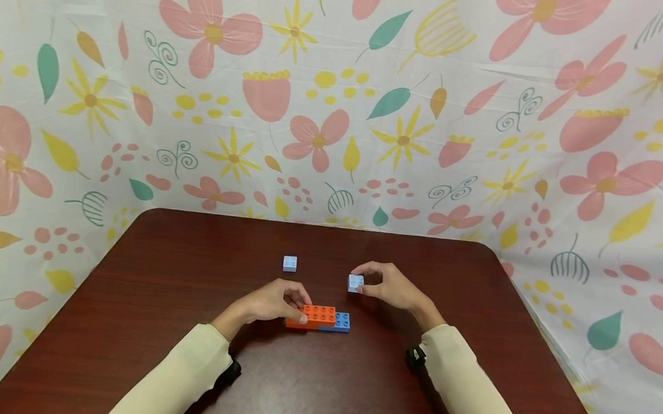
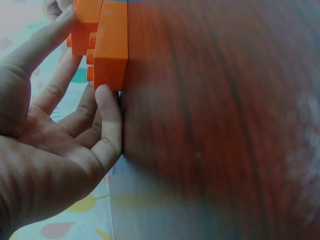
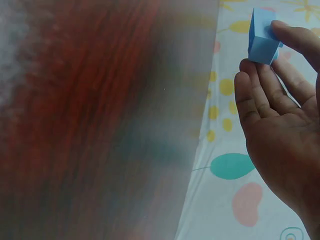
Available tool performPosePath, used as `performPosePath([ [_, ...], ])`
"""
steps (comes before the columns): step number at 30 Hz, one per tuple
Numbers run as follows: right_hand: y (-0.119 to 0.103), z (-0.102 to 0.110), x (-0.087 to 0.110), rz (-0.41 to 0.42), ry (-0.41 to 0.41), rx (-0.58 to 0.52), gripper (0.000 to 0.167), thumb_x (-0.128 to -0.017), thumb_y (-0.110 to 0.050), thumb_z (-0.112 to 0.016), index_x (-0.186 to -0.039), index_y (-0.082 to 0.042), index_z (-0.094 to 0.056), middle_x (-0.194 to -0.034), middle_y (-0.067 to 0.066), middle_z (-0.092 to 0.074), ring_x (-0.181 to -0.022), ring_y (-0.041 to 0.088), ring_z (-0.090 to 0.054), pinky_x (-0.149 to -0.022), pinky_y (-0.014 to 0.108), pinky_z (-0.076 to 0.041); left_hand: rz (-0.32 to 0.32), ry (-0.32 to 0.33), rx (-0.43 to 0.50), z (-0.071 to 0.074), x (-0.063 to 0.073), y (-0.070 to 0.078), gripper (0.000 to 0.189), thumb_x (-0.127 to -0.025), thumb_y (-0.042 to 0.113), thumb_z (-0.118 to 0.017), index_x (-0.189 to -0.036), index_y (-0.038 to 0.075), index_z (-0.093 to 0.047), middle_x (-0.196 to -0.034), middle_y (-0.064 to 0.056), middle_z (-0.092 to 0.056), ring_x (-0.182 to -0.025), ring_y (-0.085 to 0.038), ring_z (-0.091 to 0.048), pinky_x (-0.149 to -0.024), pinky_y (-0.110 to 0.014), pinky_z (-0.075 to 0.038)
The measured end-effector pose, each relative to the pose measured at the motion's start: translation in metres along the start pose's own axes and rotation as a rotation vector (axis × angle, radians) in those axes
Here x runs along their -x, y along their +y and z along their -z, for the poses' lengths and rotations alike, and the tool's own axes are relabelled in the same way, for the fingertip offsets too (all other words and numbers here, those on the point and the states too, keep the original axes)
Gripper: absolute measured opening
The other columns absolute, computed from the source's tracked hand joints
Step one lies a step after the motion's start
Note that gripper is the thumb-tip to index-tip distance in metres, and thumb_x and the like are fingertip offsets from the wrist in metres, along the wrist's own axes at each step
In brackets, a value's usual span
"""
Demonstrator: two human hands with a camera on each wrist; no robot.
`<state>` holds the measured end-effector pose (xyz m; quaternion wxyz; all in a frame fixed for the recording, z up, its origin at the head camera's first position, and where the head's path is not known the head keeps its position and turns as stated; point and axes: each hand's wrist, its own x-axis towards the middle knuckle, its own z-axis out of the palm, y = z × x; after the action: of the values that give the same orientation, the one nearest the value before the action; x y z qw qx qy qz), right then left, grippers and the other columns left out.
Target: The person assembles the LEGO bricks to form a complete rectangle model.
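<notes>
In the head view, an orange building brick (image 1: pixel 321 315) sits on top of a second orange brick (image 1: pixel 295 324) and a blue brick (image 1: pixel 342 322) that stand end to end on the table. My left hand (image 1: pixel 274 301) holds the stack at its left end, thumb on the near side and fingers behind. From the left wrist, the little fingertip lies at the end of the lower orange brick (image 2: pixel 112 47). My right hand (image 1: pixel 391 287) pinches a small light blue brick (image 1: pixel 355 283) between thumb and fingers. The right wrist view shows this brick (image 3: pixel 264 40) raised past the fingertips.
Another small light blue brick (image 1: pixel 289 264) lies further back on the dark wooden table (image 1: pixel 195 275), left of the right hand. A flower-patterned cloth (image 1: pixel 321 188) hangs behind the table and along its sides.
</notes>
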<state>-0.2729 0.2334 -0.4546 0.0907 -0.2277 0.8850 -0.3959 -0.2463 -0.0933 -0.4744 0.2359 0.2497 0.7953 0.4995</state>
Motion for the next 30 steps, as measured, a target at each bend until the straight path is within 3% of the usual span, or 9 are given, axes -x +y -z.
performPosePath([
  [5,-0.007,-0.002,0.008,0.013,-0.008,-0.013,0.033,-0.094,-0.02,-0.076,-0.127,-0.018,-0.07,-0.121,0.006,-0.07,-0.108,0.029,-0.061,-0.092,0.039,-0.052,-0.006,0.001,-0.003,0.001,-0.001,0.001,0.025,-0.085,0.012,-0.084,-0.108,0.01,-0.073,-0.1,-0.006,-0.071,-0.094,-0.018,-0.063,-0.084,-0.03,-0.053],
  [15,-0.009,-0.016,0.025,0.05,-0.042,-0.028,0.032,-0.094,-0.023,-0.075,-0.126,-0.021,-0.069,-0.121,0.003,-0.07,-0.105,0.023,-0.063,-0.092,0.036,-0.054,0.01,-0.002,0.008,-0.001,0.004,0.001,0.025,-0.085,0.012,-0.084,-0.107,0.01,-0.073,-0.1,-0.005,-0.07,-0.094,-0.019,-0.062,-0.083,-0.03,-0.053],
  [22,-0.016,-0.024,0.035,0.059,-0.071,-0.048,0.031,-0.095,-0.024,-0.075,-0.125,-0.025,-0.069,-0.121,-0.005,-0.07,-0.109,0.017,-0.063,-0.099,0.042,-0.053,0.006,-0.004,0.001,-0.001,0.002,0.002,0.025,-0.085,0.013,-0.084,-0.107,0.01,-0.073,-0.1,-0.005,-0.07,-0.094,-0.019,-0.063,-0.083,-0.03,-0.054],
  [30,-0.026,-0.032,0.041,0.068,-0.099,-0.052,0.03,-0.095,-0.022,-0.075,-0.124,-0.026,-0.069,-0.12,-0.006,-0.07,-0.109,0.016,-0.063,-0.097,0.041,-0.054,0.001,0.0,0.0,-0.001,0.001,0.003,0.025,-0.085,0.013,-0.085,-0.107,0.01,-0.073,-0.1,-0.004,-0.07,-0.094,-0.018,-0.063,-0.083,-0.03,-0.053],
])
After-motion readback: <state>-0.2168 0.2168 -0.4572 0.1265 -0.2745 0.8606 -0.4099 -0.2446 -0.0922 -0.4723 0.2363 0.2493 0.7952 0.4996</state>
